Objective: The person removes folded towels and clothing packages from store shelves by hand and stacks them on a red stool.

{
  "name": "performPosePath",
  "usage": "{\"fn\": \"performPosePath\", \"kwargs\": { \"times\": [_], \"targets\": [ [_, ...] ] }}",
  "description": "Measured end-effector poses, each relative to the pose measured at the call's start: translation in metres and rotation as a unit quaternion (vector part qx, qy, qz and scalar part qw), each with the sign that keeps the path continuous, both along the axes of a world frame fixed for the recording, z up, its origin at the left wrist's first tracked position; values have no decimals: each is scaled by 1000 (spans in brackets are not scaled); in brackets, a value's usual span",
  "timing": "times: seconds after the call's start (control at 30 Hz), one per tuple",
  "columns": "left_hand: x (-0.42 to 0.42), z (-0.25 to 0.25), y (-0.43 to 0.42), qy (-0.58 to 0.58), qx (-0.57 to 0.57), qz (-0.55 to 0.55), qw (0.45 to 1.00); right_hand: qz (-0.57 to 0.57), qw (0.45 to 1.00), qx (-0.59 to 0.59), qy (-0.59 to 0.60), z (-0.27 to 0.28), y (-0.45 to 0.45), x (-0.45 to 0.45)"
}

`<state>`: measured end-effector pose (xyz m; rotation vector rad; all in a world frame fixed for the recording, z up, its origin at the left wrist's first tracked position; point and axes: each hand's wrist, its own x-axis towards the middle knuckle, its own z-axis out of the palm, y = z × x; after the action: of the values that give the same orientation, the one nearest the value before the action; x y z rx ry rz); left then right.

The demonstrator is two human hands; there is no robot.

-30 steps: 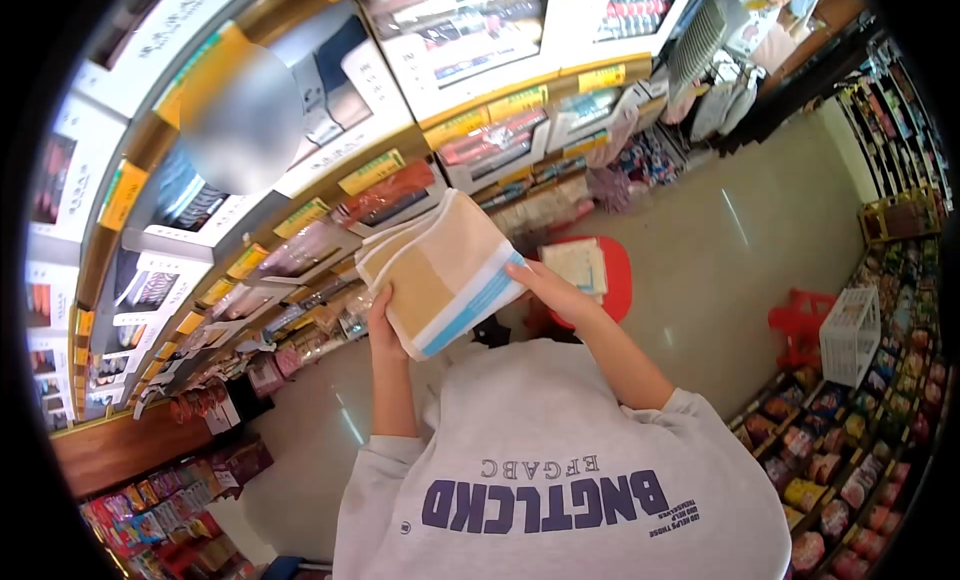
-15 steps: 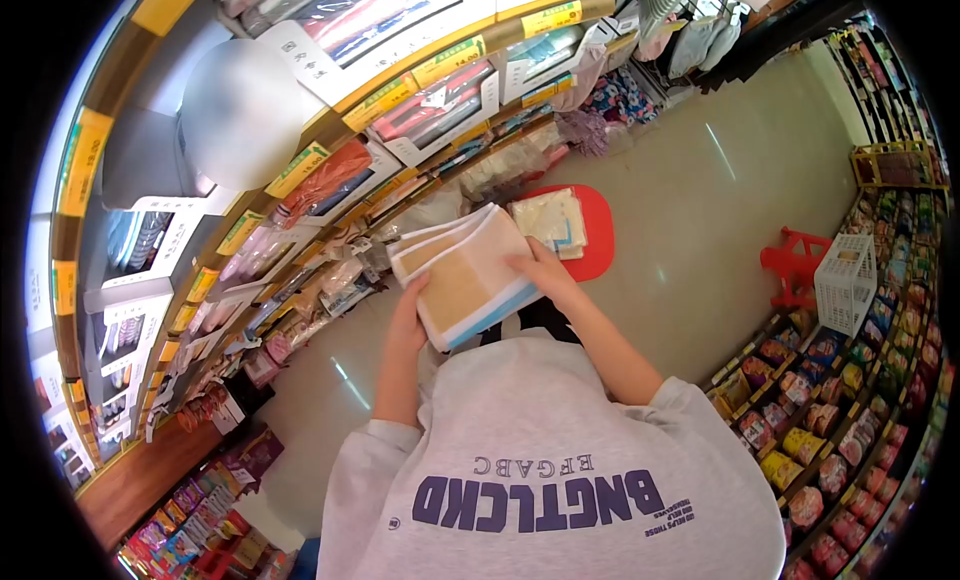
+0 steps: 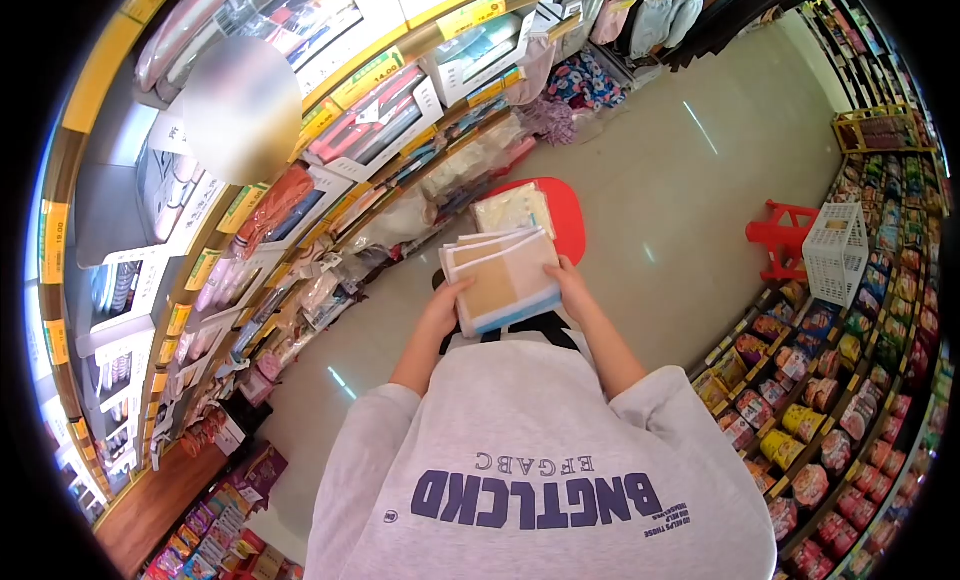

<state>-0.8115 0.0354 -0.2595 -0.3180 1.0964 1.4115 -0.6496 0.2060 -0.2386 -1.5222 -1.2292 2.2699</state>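
Note:
Between my two hands is a small stack of flat packs (image 3: 508,280) with white edges, a tan and pale face and a blue strip along the near side. My left hand (image 3: 447,308) is closed on the stack's left edge. On the opposite edge, my right hand (image 3: 572,286) grips it with the thumb on top. The far edges of the packs are slightly fanned. Just beyond them, cream-coloured flat packs (image 3: 513,210) in clear wrapping lie on a red stool top (image 3: 565,220). What is printed on the packs is too small to read.
Shelves of boxed and bagged goods with yellow price tags (image 3: 370,77) rise at my left. On the right stand a red stool (image 3: 778,240), a white plastic basket (image 3: 836,252) and racks of packaged food (image 3: 805,420). Grey floor (image 3: 670,210) lies between. Colourful packets (image 3: 215,535) are at lower left.
The stack in my hands has moved lower and to the right, closer to the red stool top. Its far edges look more fanned. My view has shifted slightly; both hands keep hold.

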Motion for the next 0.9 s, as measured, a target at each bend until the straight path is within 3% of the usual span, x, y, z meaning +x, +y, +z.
{"fn": "performPosePath", "kwargs": {
  "times": [0.17, 0.23, 0.27, 0.37, 0.43, 0.67, 0.73, 0.77, 0.83, 0.9],
  "targets": [
    [24, -22, 9, -20, -16, -51, 998, -15, 996, -89, 11, -51, 10, 41],
    [32, -28, 12, -21, -25, -59, 998, -9, 974, -217, -67, -54, 16, 49],
    [34, -31, 15, -23, -36, -67, 997, -8, 974, -215, -66, -56, 20, 52],
    [32, -33, 26, -19, -12, -57, 998, 11, 982, -184, -32, -50, 33, 51],
    [25, -27, 39, -7, -2, -48, 999, 26, 996, -82, 31, -50, 44, 45],
    [-3, -5, 75, 71, 21, -10, 997, 64, 996, -24, 64, -42, 87, 11],
    [-8, -6, 73, 192, -129, -74, 970, 48, 998, 39, -16, -50, 93, 8],
    [-11, -10, 67, 226, -152, -99, 957, 51, 998, 38, -15, -54, 93, 8],
    [-14, -18, 53, 202, -186, -101, 956, 45, 981, 119, -147, -64, 94, 10],
    [-16, -28, 35, 179, -218, -104, 954, 66, 983, 63, -158, -64, 94, 18]
  ]
}}
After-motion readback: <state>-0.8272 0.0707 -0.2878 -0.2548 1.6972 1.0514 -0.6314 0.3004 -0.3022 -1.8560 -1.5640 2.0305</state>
